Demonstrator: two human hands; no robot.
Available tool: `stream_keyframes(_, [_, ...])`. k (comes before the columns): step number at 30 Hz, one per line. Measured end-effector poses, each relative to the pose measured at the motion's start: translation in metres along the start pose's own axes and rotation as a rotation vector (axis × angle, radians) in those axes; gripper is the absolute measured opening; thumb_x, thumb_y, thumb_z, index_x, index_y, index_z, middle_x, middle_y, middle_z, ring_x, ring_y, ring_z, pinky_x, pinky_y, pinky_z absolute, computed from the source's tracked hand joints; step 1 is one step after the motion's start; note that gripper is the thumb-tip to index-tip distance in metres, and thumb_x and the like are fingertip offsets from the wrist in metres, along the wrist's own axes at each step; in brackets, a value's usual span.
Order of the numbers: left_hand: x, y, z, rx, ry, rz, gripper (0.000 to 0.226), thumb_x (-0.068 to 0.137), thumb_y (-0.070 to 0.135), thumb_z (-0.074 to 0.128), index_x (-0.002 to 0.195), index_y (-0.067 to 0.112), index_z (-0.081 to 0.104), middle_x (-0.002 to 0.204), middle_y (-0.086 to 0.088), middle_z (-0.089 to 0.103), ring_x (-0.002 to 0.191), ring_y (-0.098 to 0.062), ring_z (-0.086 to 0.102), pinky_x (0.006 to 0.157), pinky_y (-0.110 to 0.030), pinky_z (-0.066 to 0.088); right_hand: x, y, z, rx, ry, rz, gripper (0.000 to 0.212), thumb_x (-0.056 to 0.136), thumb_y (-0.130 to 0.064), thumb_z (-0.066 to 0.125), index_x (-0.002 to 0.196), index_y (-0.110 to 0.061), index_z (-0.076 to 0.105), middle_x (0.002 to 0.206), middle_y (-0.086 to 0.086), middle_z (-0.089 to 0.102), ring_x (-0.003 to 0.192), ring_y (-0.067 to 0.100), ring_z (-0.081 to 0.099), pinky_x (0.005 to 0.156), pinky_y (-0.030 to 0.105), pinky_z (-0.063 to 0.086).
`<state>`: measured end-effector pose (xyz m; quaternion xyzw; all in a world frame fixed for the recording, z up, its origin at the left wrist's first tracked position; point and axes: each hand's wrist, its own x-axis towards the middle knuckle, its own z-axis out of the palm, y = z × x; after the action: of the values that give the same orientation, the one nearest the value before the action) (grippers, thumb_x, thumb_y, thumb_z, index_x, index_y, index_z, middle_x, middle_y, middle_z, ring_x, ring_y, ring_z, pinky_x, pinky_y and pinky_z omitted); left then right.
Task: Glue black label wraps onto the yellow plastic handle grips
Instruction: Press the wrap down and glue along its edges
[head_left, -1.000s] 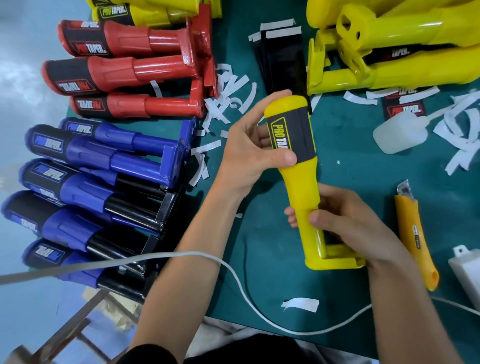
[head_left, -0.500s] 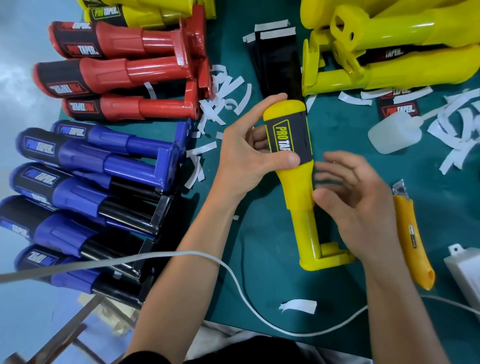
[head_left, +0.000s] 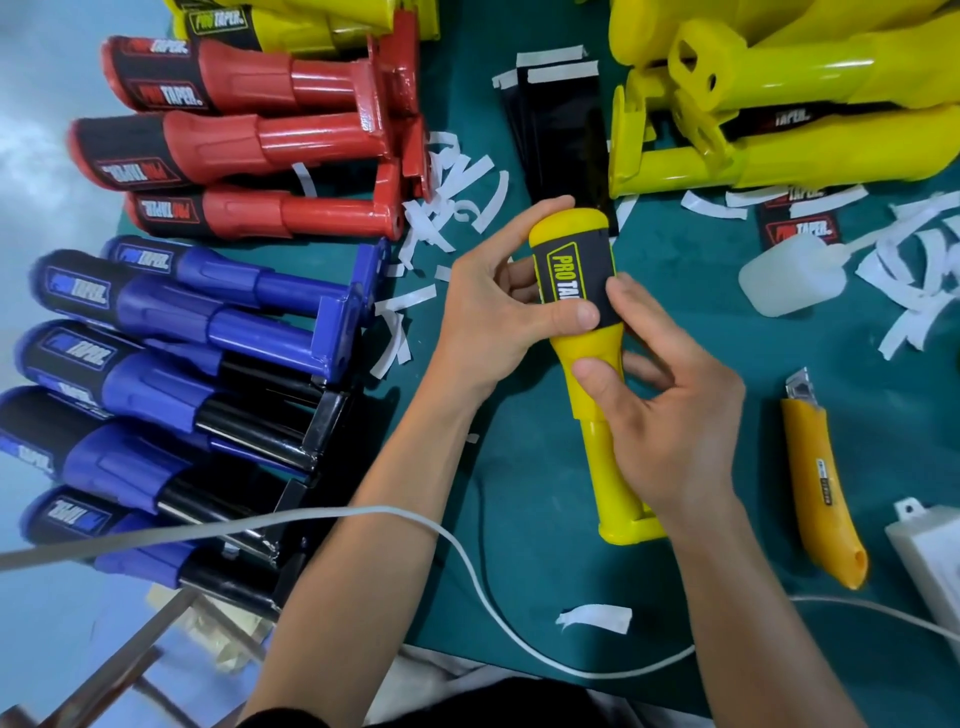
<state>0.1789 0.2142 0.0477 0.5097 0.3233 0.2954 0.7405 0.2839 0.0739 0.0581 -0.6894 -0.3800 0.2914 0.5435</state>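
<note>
- The left hand (head_left: 493, 306) is gripping the rounded top end of a yellow handle grip (head_left: 605, 467). Its fingers are curling behind the grip and its thumb is pressing on the lower edge of the black label wrap (head_left: 569, 275).
- The right hand (head_left: 670, 410) is holding the same grip lower down. Its thumb is lying on the yellow neck, its index fingertip is pressing the wrap's right edge, and its other fingers are curling underneath.
- The grip is being held lengthwise over the green mat (head_left: 519, 467), between both hands, with its flanged foot pointing toward the person.
- The wrap is showing "PRO" in yellow and "TA" in white; the thumb is hiding the remaining letters.
- Red grips (head_left: 234, 140) and blue grips (head_left: 182, 322) are lying at the left, wearing "PRO TAPER." wraps.
- A loose label (head_left: 800, 231) reading "PRO TAPER." is lying just beside a translucent bottle (head_left: 789, 280).
- A yellow utility knife (head_left: 821, 488) is lying to the right, its small print too tiny to read.
</note>
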Motion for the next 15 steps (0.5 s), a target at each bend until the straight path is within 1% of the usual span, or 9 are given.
stream_keyframes(1, [-0.0003,-0.0002,-0.0005,-0.001,0.003,-0.001,0.098,0.060,0.031,0.093,0.145,0.005,0.052,0.108,-0.005,0.076,0.094,-0.022,0.074,0.081,-0.033,0.061,0.0000,-0.0003,-0.0006,-0.003,0.002,-0.011,0.060,0.089,-0.022,0.078,0.143,-0.039,0.057,0.147,-0.024,0.055,0.132,0.015,0.062,0.103,0.032,0.055])
stream_keyframes(4, [-0.0013,0.0001,-0.0011,-0.007,0.010,0.000,0.097,0.060,0.027,0.091,0.145,0.005,0.052,0.108,-0.005,0.076,0.093,-0.021,0.074,0.081,-0.032,0.061,0.0012,-0.0012,-0.0019,-0.001,0.015,-0.027,0.058,0.088,-0.021,0.080,0.139,-0.036,0.058,0.146,-0.009,0.058,0.134,0.007,0.058,0.104,0.030,0.054])
stream_keyframes(6, [-0.0015,-0.0002,-0.0013,-0.011,0.014,-0.004,0.095,0.059,0.025,0.091,0.144,0.006,0.052,0.107,-0.004,0.076,0.092,-0.020,0.074,0.080,-0.032,0.061,0.0009,-0.0011,-0.0023,-0.009,0.020,-0.032,0.057,0.087,-0.021,0.081,0.139,-0.029,0.059,0.145,-0.002,0.060,0.135,0.004,0.057,0.104,0.031,0.055])
stream_keyframes(8, [-0.0018,-0.0008,-0.0015,-0.008,0.019,-0.009,0.094,0.060,0.022,0.090,0.144,0.005,0.052,0.106,-0.004,0.077,0.091,-0.020,0.075,0.078,-0.031,0.061,-0.0001,-0.0004,-0.0036,-0.033,0.027,-0.040,0.057,0.086,-0.021,0.082,0.139,-0.023,0.059,0.143,0.000,0.062,0.134,0.005,0.058,0.104,0.034,0.056])
stream_keyframes(12, [-0.0017,-0.0011,-0.0019,-0.005,0.028,-0.018,0.095,0.060,0.016,0.088,0.146,0.002,0.051,0.106,-0.007,0.077,0.092,-0.022,0.076,0.079,-0.032,0.062,-0.0003,-0.0001,-0.0055,-0.093,0.044,-0.068,0.055,0.085,-0.019,0.084,0.136,-0.019,0.062,0.139,-0.001,0.064,0.130,0.004,0.061,0.105,0.042,0.056])
stream_keyframes(15, [-0.0021,-0.0008,-0.0021,-0.006,0.031,-0.016,0.096,0.060,0.018,0.089,0.146,0.003,0.051,0.107,-0.008,0.077,0.092,-0.021,0.076,0.079,-0.032,0.062,-0.0016,-0.0005,-0.0059,-0.111,0.046,-0.070,0.054,0.085,-0.015,0.085,0.134,-0.018,0.062,0.138,-0.001,0.065,0.129,0.004,0.062,0.106,0.039,0.055])
